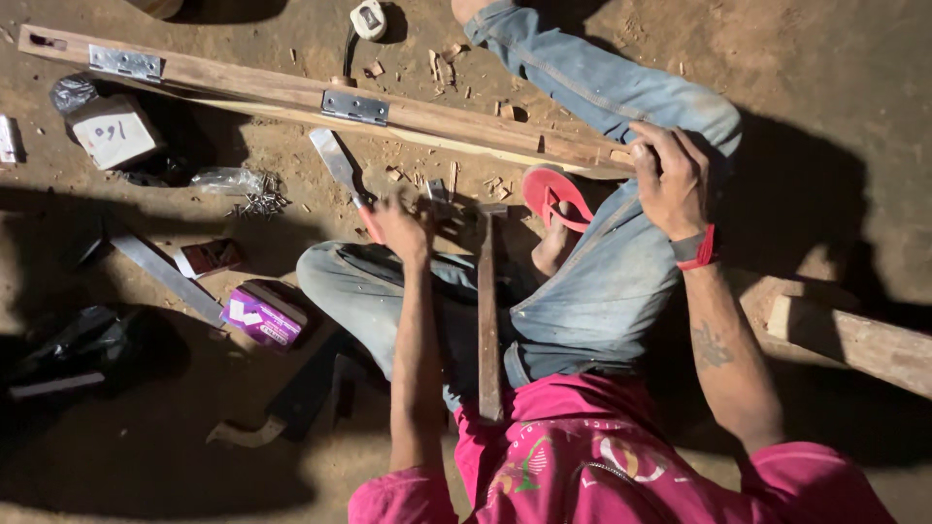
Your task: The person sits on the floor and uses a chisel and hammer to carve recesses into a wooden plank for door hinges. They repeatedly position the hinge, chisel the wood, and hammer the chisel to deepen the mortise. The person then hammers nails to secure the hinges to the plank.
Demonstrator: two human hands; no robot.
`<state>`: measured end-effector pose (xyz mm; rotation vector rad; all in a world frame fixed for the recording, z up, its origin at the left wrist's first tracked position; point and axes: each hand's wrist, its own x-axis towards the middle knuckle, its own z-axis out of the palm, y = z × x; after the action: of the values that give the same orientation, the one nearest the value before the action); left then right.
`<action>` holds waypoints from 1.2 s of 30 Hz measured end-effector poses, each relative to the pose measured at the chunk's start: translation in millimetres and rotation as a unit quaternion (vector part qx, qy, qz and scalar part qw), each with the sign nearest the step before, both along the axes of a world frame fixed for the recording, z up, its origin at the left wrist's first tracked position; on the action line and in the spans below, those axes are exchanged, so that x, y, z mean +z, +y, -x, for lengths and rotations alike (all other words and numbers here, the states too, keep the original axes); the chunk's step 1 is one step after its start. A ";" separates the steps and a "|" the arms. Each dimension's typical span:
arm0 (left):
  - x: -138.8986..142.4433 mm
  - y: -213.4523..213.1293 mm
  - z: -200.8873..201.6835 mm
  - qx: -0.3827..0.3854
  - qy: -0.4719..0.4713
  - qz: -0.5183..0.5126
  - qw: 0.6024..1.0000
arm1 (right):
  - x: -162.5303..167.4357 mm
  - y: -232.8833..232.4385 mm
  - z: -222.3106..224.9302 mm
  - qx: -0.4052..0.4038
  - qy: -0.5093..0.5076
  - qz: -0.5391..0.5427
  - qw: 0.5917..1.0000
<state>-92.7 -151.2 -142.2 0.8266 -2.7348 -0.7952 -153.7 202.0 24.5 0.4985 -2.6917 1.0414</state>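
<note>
A long wooden plank (272, 89) lies slanted on the dirt floor, with two metal hinges (354, 107) screwed to it. My right hand (670, 180), a red band at its wrist, grips the plank's right end. My left hand (403, 228) is closed on the red handle of a chisel (337, 163), whose flat blade points up-left toward the plank and stops just short of it. A hammer with a wooden handle (488, 320) rests across my lap between my jeans-clad legs, its head toward the plank.
A tape measure (369, 17) lies beyond the plank. A pile of nails (260, 202), a white block (115, 131), a flat metal strip (165, 272) and a purple box (260, 318) sit at left. A red flip-flop (555, 197) is on my foot. A thick beam (854, 340) lies at right.
</note>
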 end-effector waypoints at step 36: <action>151.0 138.8 -120.4 -0.147 -0.012 -0.621 0.770 | -102.9 0.7 40.7 -0.127 -0.060 0.428 0.893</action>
<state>27.7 -12.4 8.8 0.4774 -2.0388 -2.7465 -194.4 202.7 -78.4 -0.0903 -1.9822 2.0128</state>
